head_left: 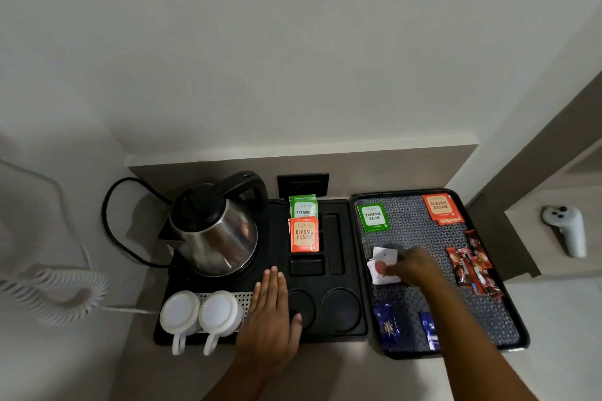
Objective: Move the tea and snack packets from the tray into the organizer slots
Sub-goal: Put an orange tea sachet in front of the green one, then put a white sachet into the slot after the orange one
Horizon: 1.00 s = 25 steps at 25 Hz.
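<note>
A black patterned tray [508, 312] on the right holds a green tea packet [373, 217], orange Assam packets [441, 208], red snack sticks [472, 265], blue packets [387, 325] and small white sachets [382, 265]. My right hand [412, 265] rests on the white sachets, fingers closing around them. The black organizer [345, 257] to the left has a green packet [303, 207] and an orange packet [304, 235] standing in its slots. My left hand [272, 312] lies flat and open on the organizer's front, holding nothing.
A steel kettle [216, 228] with a black cord stands on the organizer's left. Two upturned white cups [202, 316] sit in front of it. A coiled white phone cord [62, 293] lies far left. A white controller [565, 229] rests on the ledge at right.
</note>
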Motion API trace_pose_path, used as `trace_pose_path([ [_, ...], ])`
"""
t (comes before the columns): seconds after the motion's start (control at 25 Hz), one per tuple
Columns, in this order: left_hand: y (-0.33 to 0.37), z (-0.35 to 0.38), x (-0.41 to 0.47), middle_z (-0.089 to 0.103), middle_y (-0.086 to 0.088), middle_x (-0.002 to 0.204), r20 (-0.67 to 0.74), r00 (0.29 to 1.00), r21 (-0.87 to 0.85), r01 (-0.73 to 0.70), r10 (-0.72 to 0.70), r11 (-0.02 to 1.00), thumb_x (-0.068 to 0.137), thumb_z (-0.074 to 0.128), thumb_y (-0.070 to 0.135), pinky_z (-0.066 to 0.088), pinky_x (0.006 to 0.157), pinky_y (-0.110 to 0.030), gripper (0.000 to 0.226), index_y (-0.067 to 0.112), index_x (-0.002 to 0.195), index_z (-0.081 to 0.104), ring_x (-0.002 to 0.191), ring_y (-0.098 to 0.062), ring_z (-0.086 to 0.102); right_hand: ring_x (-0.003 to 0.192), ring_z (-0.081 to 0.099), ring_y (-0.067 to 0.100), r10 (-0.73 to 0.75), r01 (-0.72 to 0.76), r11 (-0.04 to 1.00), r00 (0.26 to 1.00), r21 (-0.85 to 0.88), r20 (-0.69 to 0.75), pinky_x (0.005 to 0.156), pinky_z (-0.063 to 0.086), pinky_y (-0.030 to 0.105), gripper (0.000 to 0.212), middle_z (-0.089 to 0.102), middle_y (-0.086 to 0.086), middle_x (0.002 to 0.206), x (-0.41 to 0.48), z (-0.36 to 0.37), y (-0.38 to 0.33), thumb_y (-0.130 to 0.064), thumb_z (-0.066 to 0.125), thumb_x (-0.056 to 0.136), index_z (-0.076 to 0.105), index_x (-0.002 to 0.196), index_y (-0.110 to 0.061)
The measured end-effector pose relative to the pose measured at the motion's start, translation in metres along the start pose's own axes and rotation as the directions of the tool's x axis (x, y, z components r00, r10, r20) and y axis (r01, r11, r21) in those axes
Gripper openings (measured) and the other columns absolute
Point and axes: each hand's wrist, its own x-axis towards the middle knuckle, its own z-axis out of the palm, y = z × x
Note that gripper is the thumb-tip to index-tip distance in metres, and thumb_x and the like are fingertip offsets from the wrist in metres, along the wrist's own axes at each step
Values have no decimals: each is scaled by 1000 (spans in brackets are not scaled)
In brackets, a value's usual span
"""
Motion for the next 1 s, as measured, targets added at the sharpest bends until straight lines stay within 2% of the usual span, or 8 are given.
trace_pose_path([
  [0.2,0,-2,0,20,-24,157,24,1000,30,5,-6,1000,86,43,43,12,113,-45,81,-7,147,27,147,-33,13,92,69,27,-12,11,1000,1000,27,14,79,58,37,52,71,16,107,13,13,-12,-20,87,65,69,112,-7],
  [0.28,-1,-2,0,20,-24,157,28,1000,36,9,-10,999,86,43,43,11,113,-44,81,-7,147,27,146,-33,13,92,69,32,36,-41,995,998,88,56,72,60,42,51,70,19,105,13,12,-14,-12,87,62,68,108,-3],
  [0.4,0,-2,1,20,-24,157,28,1000,42,12,-13,999,86,43,43,11,113,-45,81,-8,147,26,146,-34,14,73,68,30,21,-31,995,995,98,98,46,53,30,49,69,20,96,7,12,-11,-12,85,62,66,105,0],
  [0.52,0,-1,1,20,-25,157,37,999,42,14,-15,999,87,43,43,12,113,-45,81,-8,147,25,146,-34,14,57,62,21,-21,8,994,992,106,122,44,50,27,32,68,15,82,-2,6,-11,-12,82,72,67,98,-1],
  [0.6,0,-1,1,20,-25,157,37,999,43,19,-20,999,87,43,43,13,112,-45,81,-8,147,26,146,-34,15,59,63,20,-94,75,980,991,183,96,50,53,29,22,69,13,80,-6,-5,-16,-12,79,78,67,95,-5],
  [0.76,1,0,1,20,-25,157,34,999,32,23,-24,999,86,44,43,12,113,-45,82,-8,148,26,146,-33,13,76,67,16,-359,347,851,932,395,-47,64,53,25,24,71,5,90,-26,10,-57,-18,77,80,68,102,-11],
  [0.84,1,-1,3,21,-25,157,36,999,29,27,-28,999,84,45,43,12,113,-45,83,-8,147,27,146,-34,15,80,67,10,-491,463,802,871,378,-26,68,54,24,24,71,-2,91,-38,46,-81,-21,76,80,69,103,-17],
  [1.0,0,-1,3,22,-26,156,40,999,20,19,-20,1000,82,47,42,13,113,-46,84,-9,147,28,146,-34,15,99,66,13,-609,600,779,793,180,-8,90,53,37,25,73,-4,107,-38,102,-92,-29,72,81,71,106,-24],
])
